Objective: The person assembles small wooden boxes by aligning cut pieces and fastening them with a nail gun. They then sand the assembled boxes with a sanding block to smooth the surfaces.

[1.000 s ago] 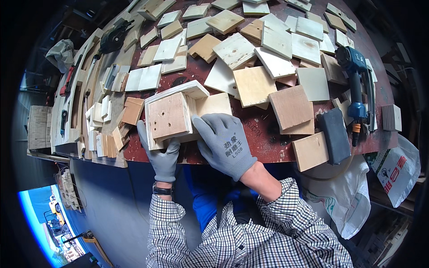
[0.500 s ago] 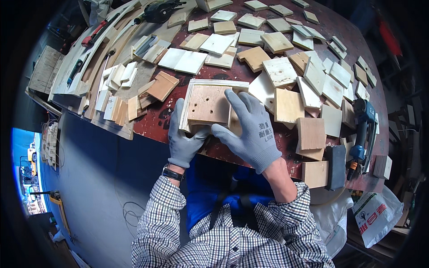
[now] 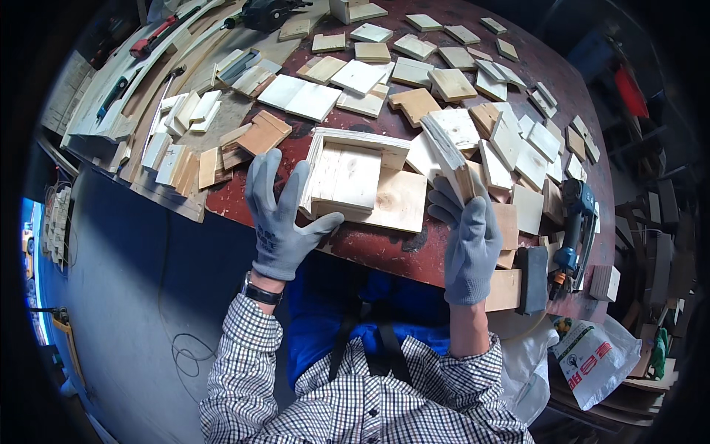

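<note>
The pale, square-cornered, partly open wooden box [image 3: 370, 148] sits mid-frame on the dark red surface [image 3: 384, 248]. At its left, the grey-gloved left hand [image 3: 279, 218] spreads, grip open (contact unclear). Right of centre, the grey-gloved right hand [image 3: 470, 244] grips a thin, pale wooden board [image 3: 448, 152] edge-on; a loose pinch could let it slip.

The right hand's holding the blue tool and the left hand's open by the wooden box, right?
Not quite. In the head view, the right hand holds a piece of wood, not the blue tool, which lies farther right. The left hand is open by the wooden box.
</note>
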